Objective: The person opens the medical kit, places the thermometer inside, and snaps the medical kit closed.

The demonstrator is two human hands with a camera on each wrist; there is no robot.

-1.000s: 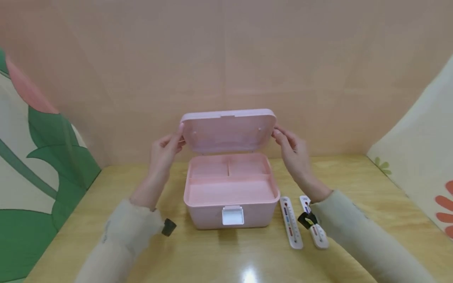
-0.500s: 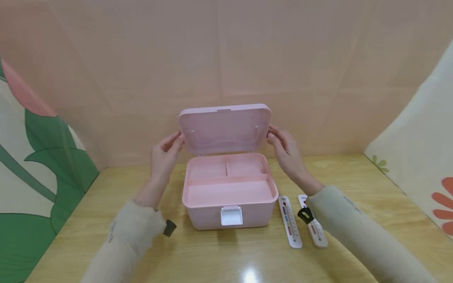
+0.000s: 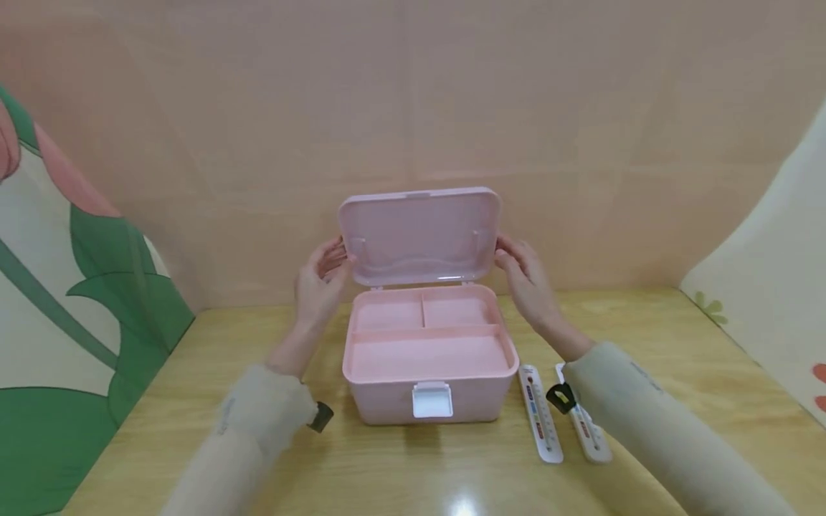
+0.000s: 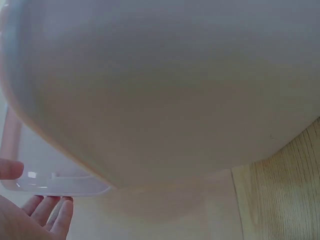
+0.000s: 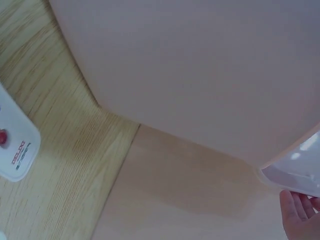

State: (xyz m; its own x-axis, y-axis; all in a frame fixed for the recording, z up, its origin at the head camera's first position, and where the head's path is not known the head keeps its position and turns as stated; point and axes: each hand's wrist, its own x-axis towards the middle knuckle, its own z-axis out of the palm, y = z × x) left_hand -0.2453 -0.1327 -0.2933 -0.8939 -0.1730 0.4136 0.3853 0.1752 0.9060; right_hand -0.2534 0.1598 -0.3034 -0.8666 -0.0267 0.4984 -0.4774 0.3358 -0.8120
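Note:
A pink plastic storage box [image 3: 429,401] stands on the table, its lid [image 3: 419,233] raised nearly upright on the back hinges. Inside, a pink tray [image 3: 426,356] is divided into two small compartments behind one long one. My left hand [image 3: 319,287] holds the lid's left edge, thumb toward the inner face; the left wrist view shows its fingers [image 4: 45,210] along the outer edge. On the opposite edge, my right hand [image 3: 525,283] grips the lid between thumb and fingers. A white latch [image 3: 432,401] sits at the box's front.
Two white thermometers lie right of the box: one thermometer [image 3: 540,416] close beside it, another thermometer [image 3: 590,433] partly under the right sleeve and its black strap [image 3: 561,398]. A cloth backdrop [image 3: 413,107] rises behind the wooden table [image 3: 387,473].
The lid has tilted farther back and shows more of its inner face. Both hands have moved with it, sitting lower on its side edges. The thermometers stay put; the view shifts slightly.

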